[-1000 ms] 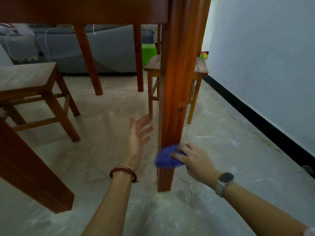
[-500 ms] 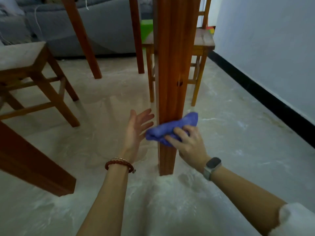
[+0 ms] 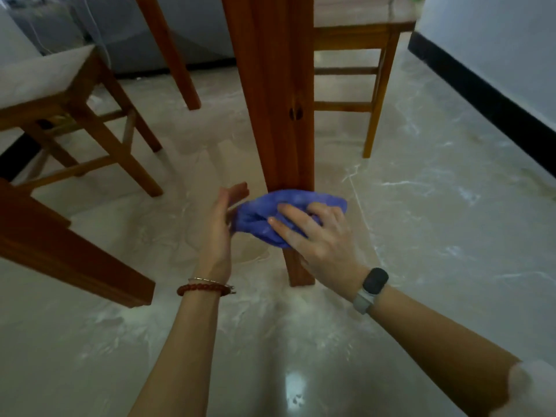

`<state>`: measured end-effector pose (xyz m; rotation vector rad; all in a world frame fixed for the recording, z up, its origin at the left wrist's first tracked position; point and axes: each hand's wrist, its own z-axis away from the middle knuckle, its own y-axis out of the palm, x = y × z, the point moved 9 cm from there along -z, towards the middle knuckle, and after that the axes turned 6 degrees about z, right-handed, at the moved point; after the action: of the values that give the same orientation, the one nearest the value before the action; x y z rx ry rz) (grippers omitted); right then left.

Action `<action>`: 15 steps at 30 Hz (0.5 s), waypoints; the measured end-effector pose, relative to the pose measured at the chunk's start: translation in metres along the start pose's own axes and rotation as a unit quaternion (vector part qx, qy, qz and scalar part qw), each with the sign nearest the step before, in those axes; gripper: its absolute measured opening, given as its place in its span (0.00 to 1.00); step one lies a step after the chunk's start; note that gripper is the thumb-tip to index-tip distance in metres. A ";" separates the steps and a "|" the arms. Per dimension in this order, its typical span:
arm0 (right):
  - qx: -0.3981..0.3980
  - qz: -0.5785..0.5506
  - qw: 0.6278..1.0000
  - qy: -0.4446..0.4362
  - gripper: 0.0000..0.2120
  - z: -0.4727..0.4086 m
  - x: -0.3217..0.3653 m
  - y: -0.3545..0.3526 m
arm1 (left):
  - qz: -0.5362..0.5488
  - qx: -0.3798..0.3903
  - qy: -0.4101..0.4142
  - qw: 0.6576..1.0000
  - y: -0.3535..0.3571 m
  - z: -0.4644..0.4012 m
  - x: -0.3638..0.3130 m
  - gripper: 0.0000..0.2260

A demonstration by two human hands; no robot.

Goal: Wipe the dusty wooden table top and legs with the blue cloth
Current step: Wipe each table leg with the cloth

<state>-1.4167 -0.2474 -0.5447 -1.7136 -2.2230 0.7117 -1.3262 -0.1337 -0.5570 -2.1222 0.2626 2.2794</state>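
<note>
Both of your hands work low on the reddish-brown square wooden table leg [image 3: 275, 121]. Your right hand [image 3: 319, 236] curls its fingers [image 3: 290, 213] over the crumpled blue cloth [image 3: 270, 218], clutching it against the leg just above the foot, at about 6 o'clock from the dark knot in the wood. Your left hand [image 3: 218, 233] stands edge-on at the cloth's 9 o'clock, fingers straight and loosely together, gripping nothing; whether its fingertips touch the cloth is hard to tell. The cloth hides the leg's face behind it, and your right palm covers its lower fold. The table top is cut off above the frame. A light wooden stool [image 3: 373, 85] stands behind the leg at 1 o'clock.
</note>
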 end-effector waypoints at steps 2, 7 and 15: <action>0.129 0.019 0.989 -0.064 0.13 0.050 0.013 0.049 | -0.026 -0.019 0.019 0.999 -0.003 0.003 -0.003 0.15; 0.313 -0.114 0.937 0.105 0.19 0.146 -0.026 0.080 | -0.062 -0.025 0.050 0.997 0.020 0.015 -0.013 0.16; 0.128 -0.259 0.894 0.342 0.22 0.050 -0.134 -0.004 | -0.022 -0.138 0.117 0.983 0.072 0.021 -0.051 0.17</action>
<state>-1.4062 -0.3879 -0.5716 -0.9525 -1.8312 0.1994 -1.3521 -0.1964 -0.4976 -2.5030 -0.1052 2.1496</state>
